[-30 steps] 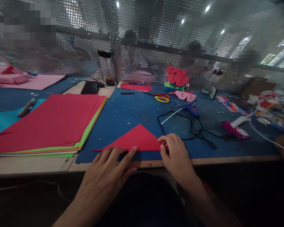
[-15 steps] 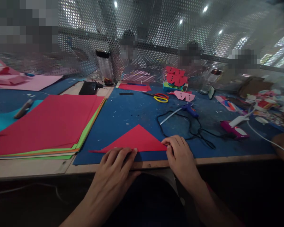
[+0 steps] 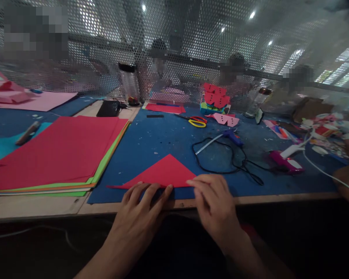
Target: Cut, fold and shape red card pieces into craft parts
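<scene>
A red sheet of paper (image 3: 165,172), folded into a triangle, lies near the front edge of the table with its peak pointing away from me. My left hand (image 3: 144,207) holds its near edge down, the fingers bent and their tips pressed on the fold. Drawn together, the fingers of my right hand (image 3: 215,203) grip the right end of the triangle, covering that corner. A thin red tip sticks out to the left past my left hand.
Left of the hands lies a stack of coloured paper (image 3: 66,151). Beyond are scissors (image 3: 197,121), a glue gun (image 3: 233,137) with a looped black cord, and a magenta device (image 3: 287,162). A perforated metal screen (image 3: 186,46) stands behind; another person's arm (image 3: 347,182) is at right.
My right hand has slid left along the triangle's near edge, and its fingers have straightened over the paper. My left hand stays almost in place.
</scene>
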`<state>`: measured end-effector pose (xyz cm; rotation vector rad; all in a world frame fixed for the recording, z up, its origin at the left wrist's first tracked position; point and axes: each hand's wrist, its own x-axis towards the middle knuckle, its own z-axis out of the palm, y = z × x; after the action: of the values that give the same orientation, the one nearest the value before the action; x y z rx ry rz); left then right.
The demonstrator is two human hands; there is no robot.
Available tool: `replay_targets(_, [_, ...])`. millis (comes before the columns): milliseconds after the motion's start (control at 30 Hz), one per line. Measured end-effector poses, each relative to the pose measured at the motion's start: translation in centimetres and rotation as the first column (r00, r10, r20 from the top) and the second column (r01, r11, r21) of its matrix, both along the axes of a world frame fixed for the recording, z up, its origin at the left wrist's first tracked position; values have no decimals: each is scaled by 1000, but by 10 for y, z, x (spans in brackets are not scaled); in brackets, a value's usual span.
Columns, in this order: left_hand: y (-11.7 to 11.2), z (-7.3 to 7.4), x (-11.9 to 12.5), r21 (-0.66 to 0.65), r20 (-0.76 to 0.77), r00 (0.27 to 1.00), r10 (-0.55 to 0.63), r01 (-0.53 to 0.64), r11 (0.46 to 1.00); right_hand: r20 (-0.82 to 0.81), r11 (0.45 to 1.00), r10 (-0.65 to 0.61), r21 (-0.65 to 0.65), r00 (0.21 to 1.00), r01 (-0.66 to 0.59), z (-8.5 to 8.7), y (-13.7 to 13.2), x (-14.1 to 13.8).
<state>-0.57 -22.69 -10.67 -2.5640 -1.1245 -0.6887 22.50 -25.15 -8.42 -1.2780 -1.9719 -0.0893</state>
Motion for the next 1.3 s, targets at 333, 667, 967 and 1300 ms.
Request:
replay_targets(333, [-5,-1,-4,-24,44,999,-6,7,1000,85,985,116,-136,990,-104,-12,6,-20])
replay_targets(667, [-8,0,-34,-115,-23,998,63,-65,991,40,984,114,-140,993,-107,-11,7,-20])
replay_targets(967, [-11,-6,-55,-90,-60,995,84,-90,992,6,978,128,-164,992,-126,-9,7,-18])
replay_targets(1300, [-6,4,-48,-80,140,980,139,-129,989,-62,968,145,-199,988,-155,-6,8,-19])
